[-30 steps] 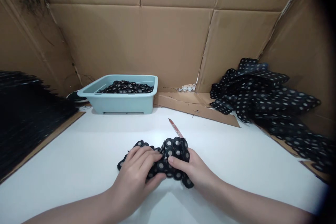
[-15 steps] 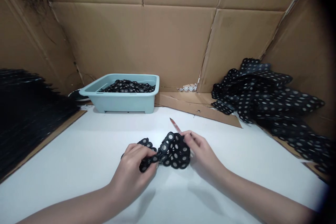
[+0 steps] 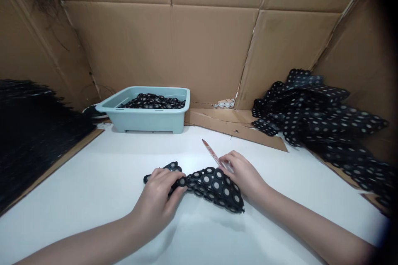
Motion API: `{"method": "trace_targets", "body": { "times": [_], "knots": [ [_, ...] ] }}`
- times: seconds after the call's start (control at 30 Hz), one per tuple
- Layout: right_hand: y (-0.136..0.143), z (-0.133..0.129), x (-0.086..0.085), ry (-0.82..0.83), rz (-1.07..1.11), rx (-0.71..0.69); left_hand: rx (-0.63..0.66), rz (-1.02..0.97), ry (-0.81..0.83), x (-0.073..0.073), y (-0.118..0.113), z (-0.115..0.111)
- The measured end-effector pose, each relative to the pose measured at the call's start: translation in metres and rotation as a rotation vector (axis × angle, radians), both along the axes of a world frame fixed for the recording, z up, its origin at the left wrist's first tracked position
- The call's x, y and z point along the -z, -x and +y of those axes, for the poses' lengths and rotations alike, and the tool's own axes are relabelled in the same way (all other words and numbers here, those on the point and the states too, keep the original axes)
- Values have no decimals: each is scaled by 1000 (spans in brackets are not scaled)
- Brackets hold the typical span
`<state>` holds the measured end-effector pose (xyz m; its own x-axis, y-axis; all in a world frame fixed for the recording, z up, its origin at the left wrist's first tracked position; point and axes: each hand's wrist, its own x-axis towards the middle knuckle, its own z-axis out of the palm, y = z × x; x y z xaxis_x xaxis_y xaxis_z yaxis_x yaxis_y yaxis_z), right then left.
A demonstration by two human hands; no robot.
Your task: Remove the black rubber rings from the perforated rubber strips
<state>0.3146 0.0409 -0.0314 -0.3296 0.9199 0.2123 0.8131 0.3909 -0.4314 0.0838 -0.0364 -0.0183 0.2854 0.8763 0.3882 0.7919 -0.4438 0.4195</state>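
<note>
A black net-like strip of linked round discs with pale centres [image 3: 217,185] is bunched near the middle of the white table. My left hand [image 3: 161,190] pinches its narrow gathered part, and a shorter end pokes out behind the fingers. To the right, the strip fans out with its loose corner hanging low. My right hand [image 3: 244,174] is at the strip's upper right edge, thumb and fingers closed about the rear of a slim, red-printed pointed stick like a pen [image 3: 210,150]. The stick's brown tip points away to the left. Its rear end is partly hidden.
A light blue tub [image 3: 146,120] of similar black pieces stands at the back. Dotted black strips [image 3: 317,112] are heaped on the right, and a dark stack [image 3: 34,140] rises on the left. Cardboard walls [image 3: 211,49] enclose the table; a cardboard strip [image 3: 236,128] lies along the back.
My right hand has let go of the strip's right end and shifted slightly to the pen-like stick. That end has dropped and spread rightward. My left hand keeps its pinch.
</note>
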Motion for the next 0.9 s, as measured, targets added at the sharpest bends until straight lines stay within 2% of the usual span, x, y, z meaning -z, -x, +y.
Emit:
{"method": "trace_targets", "body": {
  "times": [0.17, 0.3, 0.37, 0.5, 0.57, 0.67, 0.77, 0.9],
  "knots": [
    [2, 1, -1, -116, -240, 60, 27, 18, -68, 2, 0, 0],
    [-1, 5, 0, -142, -248, 120, 26, 25, -88, 1, -1, 0],
    [-3, 6, -3, -100, -51, 121, 25, 27, -86, 0, -1, 0],
    [-2, 2, -19, -102, 596, 138, 45, 32, -74, -4, -2, -2],
    [0, -2, -29, -119, 818, 158, 69, 28, -85, -5, -3, -3],
    [1, -6, -40, -113, 1055, 185, 110, 6, -128, -5, -3, -4],
    [1, -9, -44, -22, 1249, 195, 128, -20, -141, -2, -4, -5],
    [-1, -8, -44, 80, 1352, 238, 128, -41, -108, 2, -4, -4]
  ]
}}
